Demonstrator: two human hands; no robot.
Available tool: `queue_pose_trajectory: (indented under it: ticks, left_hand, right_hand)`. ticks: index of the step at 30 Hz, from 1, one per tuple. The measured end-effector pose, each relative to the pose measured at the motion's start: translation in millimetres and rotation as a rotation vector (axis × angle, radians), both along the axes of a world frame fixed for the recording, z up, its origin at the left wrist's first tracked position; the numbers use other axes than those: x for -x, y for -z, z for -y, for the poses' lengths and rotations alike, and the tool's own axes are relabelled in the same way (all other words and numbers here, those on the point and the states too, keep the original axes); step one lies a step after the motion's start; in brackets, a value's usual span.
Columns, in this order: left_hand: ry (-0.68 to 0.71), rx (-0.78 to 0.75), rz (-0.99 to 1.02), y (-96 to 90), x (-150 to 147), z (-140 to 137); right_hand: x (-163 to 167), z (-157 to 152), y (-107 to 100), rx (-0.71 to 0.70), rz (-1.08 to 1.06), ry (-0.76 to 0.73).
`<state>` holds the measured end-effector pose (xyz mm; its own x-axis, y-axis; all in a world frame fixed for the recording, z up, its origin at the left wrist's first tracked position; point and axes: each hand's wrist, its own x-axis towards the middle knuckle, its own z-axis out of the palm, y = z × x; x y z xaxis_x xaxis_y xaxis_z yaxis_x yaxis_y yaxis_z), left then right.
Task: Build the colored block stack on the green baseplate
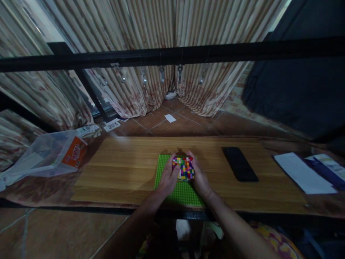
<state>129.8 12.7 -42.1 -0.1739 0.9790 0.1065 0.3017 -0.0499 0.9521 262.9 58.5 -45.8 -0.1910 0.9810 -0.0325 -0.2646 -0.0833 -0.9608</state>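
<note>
Between my two hands is a small block of many-coloured building bricks (184, 168), its top a patchwork of red, yellow, white, blue and purple pieces. My left hand (169, 178) grips its left side, the thumb lying over the top edge. On the opposite side my right hand (199, 178) is wrapped around the block's right edge. Below lies a green studded baseplate (185, 194), partly covered by my hands and the block. Whether the block touches the baseplate I cannot tell. My fingertips at the far side are partly hidden.
The wooden board (121, 169) carries a black phone (239, 163) on the right. White paper (304, 172) lies beyond its right end. A clear plastic bin (51, 151) with an orange label (74, 151) stands at left. A dark metal bar (151, 55) crosses before the curtains (151, 28).
</note>
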Motion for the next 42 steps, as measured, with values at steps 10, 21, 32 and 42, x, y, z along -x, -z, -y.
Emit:
queue_pose_trajectory:
  ticks: [10, 21, 32, 42]
  left_hand:
    - [-0.063, -0.015, 0.062, 4.6, -2.5, -3.6]
    - [-0.063, -0.007, -0.01, 0.2, -2.2, -3.4]
    - [-0.088, -0.023, 0.016, -1.0, -2.6, -2.9]
    - [-0.087, 0.001, -0.001, -1.8, -2.3, -2.6]
  right_hand:
    - [-0.3, -3.0, -10.9, 0.002, 0.05, 0.027]
    - [-1.4, -4.2, -9.8, 0.018, 0.063, 0.026]
    - [-3.0, -4.0, -7.6, -0.012, 0.071, 0.018]
    - [-4.5, -2.9, -9.0, -0.04, 0.1, 0.012]
